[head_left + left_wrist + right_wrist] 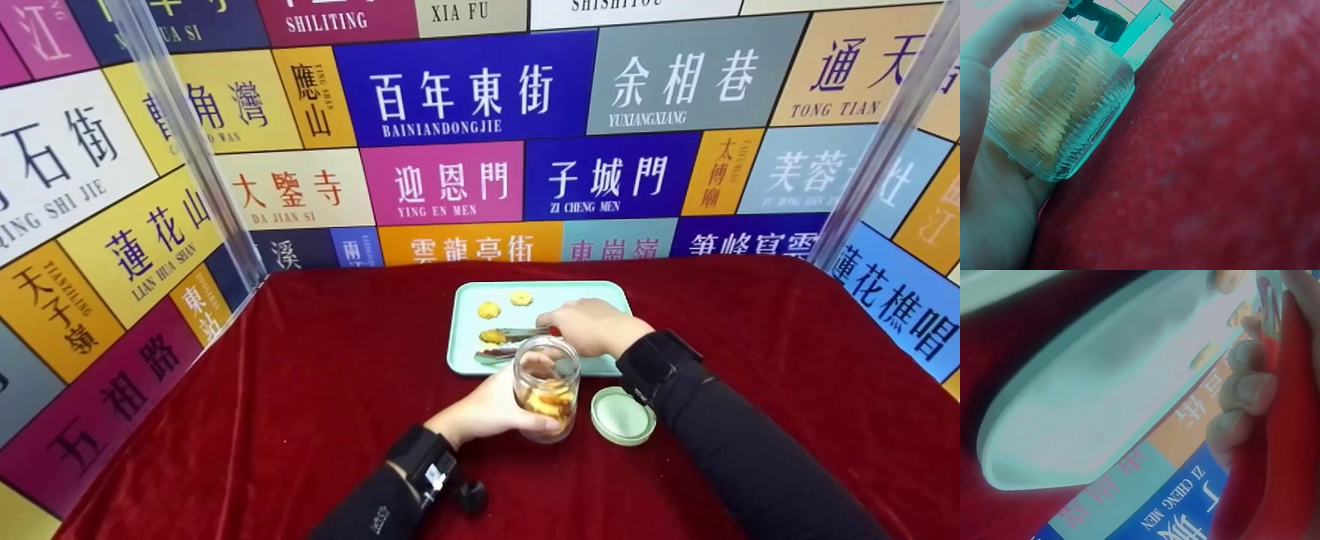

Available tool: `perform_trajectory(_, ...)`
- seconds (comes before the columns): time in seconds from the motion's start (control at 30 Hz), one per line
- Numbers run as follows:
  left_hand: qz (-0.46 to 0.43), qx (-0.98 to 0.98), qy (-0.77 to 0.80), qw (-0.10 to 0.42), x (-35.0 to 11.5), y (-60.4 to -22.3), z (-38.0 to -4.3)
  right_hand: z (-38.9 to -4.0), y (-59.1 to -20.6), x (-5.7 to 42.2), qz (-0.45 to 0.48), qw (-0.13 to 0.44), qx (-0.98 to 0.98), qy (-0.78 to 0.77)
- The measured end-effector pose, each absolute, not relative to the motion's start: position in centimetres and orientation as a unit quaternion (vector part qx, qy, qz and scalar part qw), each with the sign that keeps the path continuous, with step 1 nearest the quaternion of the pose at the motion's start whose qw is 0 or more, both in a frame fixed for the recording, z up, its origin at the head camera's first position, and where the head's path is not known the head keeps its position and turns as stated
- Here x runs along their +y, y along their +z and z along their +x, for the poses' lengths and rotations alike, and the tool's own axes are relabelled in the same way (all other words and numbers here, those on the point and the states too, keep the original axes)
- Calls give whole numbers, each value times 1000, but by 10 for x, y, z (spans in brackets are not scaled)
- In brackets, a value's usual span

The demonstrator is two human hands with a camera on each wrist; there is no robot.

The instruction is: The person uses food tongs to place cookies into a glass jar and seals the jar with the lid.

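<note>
My left hand (495, 409) grips a clear glass jar (571, 386) with pale yellow cookies inside. In the left wrist view the jar (1103, 84) shows ribbed walls, with the thumb lying across it. Over the mint-green tray (465, 296), my right hand (592, 326) holds tongs (525, 332) with metal arms. Their red handles (1294, 416) fill the right side of the right wrist view, fingers curled round them. One cookie (493, 337) is at the tongs' tips, over the tray; I cannot tell if they pinch it. Two more cookies, a left one (489, 310) and a right one (521, 298), lie farther back.
A round pale green lid (622, 416) lies right of the jar, close to the right forearm. Red cloth (337, 375) covers the table. Behind it stands a wall of coloured street-name signs (450, 180), with clear upright posts at both back corners.
</note>
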State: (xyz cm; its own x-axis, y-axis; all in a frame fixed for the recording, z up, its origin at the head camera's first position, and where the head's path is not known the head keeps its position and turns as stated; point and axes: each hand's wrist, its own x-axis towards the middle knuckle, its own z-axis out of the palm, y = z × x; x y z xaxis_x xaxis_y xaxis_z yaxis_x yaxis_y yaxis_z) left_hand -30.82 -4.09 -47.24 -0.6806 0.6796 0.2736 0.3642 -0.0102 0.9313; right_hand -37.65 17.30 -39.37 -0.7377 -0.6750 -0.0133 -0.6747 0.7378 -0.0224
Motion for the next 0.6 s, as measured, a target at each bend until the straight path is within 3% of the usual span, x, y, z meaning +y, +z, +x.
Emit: perform_trajectory(0.6, 369, 709, 587, 125, -42, -473, -307, -374, -397, 184, -364, 24, 931, -27)
